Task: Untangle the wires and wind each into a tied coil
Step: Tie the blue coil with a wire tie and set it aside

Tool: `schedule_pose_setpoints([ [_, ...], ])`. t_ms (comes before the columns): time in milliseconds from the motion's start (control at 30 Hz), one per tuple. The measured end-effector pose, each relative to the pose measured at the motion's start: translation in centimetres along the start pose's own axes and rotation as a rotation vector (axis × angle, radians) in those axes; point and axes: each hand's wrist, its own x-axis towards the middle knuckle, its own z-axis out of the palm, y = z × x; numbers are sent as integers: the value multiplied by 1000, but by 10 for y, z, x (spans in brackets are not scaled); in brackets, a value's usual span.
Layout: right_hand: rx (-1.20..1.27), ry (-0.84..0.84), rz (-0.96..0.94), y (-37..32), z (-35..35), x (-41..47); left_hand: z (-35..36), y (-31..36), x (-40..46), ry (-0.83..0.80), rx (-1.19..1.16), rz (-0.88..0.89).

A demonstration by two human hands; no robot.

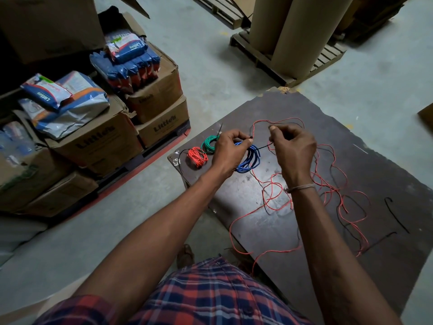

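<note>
A blue wire coil (pixel 249 160) hangs in my left hand (pixel 228 150), whose fingers pinch it together with one end of a black cable tie (pixel 263 145). My right hand (pixel 293 151) pinches the tie's other end just to the right, above the board. A red coil (pixel 197 156) and a green coil (pixel 209 143) lie wound on the dark board (pixel 386 160) left of my left hand. Loose red wire (pixel 328 188) tangled with thin black wire sprawls over the board's middle and right.
Two spare black ties (pixel 396 214) lie at the board's right. Stacked cardboard boxes (pixel 98 141) with packets on top stand to the left. Tall cardboard rolls (pixel 302 36) on a wooden pallet stand at the back. The board's near-left edge drops to the concrete floor.
</note>
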Motion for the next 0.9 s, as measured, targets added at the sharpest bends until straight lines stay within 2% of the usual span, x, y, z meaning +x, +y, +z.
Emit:
schedule_pose_setpoints([
  [133,-258,-40,-134,0,2,-7,-3,2,1,2,38,31],
  [333,-370,-98,-226,3,6,-11,-4,4,2,11,61,54],
  [900,-393,-83,-202,4,11,-8,-2,3,1,29,111,87],
])
